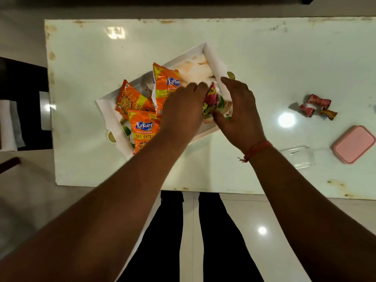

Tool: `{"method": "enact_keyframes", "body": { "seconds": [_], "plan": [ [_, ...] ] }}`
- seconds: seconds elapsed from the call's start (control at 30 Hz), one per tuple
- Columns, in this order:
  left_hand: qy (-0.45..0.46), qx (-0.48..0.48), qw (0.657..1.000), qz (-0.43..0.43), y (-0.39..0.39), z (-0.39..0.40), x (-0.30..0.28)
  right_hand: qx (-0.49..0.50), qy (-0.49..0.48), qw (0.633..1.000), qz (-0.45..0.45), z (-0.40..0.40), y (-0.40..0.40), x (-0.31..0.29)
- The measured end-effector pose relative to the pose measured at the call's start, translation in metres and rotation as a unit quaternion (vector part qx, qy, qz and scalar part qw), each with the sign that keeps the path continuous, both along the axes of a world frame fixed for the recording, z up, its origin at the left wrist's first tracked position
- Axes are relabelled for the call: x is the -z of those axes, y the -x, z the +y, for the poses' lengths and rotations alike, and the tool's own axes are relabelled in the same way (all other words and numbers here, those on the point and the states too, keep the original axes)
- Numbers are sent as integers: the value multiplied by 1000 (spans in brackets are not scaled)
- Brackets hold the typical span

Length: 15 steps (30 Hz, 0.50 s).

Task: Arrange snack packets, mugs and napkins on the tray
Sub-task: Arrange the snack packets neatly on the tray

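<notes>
A white rectangular tray (114,117) lies at an angle on the white table. Three orange Kurkure packets (142,129) lie in its left half, and pale napkins (195,72) lie at its far end. A pink and green snack packet (211,102) stands in the tray's right part between my hands. My left hand (183,110) rests against the packet's left side, partly over an orange packet. My right hand (240,112) curls round its right side. No mugs show in this view.
Small red candy wrappers (314,104) lie on the table at the right. A pink lidded box (354,144) and a clear plastic container (297,157) stand nearer the right front edge. A dark chair (22,102) stands off the table's left end.
</notes>
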<state>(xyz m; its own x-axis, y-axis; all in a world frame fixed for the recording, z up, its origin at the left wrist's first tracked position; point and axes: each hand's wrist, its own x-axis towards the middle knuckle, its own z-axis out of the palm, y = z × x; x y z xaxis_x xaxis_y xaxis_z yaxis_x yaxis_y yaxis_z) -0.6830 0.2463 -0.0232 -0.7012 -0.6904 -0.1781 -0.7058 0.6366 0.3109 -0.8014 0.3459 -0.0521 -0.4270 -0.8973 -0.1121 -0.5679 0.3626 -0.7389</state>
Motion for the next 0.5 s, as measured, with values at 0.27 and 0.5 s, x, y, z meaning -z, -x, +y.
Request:
{"method": "enact_keyframes", "body": {
  "seconds": [0.27, 0.5],
  "plan": [
    [-30, -40, 994, 100, 19, -12, 20, 72, -54, 994, -67, -24, 28, 8],
    [-240, -188, 947, 104, 13, 54, 43, 153, -87, 978, -111, 12, 42, 27]
  ]
}}
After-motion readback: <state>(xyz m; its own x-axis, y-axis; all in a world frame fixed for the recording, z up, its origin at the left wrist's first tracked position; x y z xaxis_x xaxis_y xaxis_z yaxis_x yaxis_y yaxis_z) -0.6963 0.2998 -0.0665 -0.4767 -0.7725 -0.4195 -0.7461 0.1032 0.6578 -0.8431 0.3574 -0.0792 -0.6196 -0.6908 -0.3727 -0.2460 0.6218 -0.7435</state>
